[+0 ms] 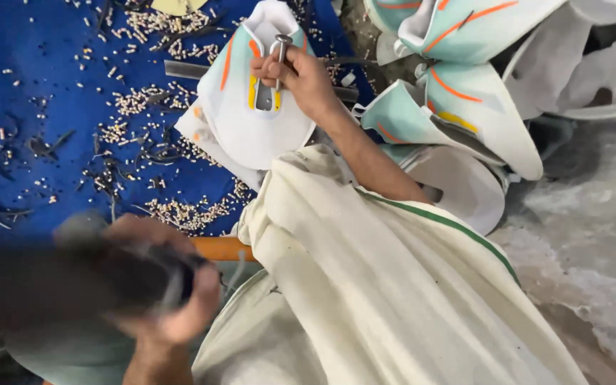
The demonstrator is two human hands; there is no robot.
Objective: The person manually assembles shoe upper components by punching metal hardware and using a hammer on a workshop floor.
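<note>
Right hand (301, 75) is gripping a metal punch (278, 60) upright on the shoe upper (251, 121); left hand (172, 285), blurred, is clenching a dark tool (73, 281)

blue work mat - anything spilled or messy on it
Yes: the blue work mat is littered with small pale punched bits and dark scraps, scattered in loose heaps around the white, mint and orange shoe upper. They lie loose, not gathered in any container.
</note>
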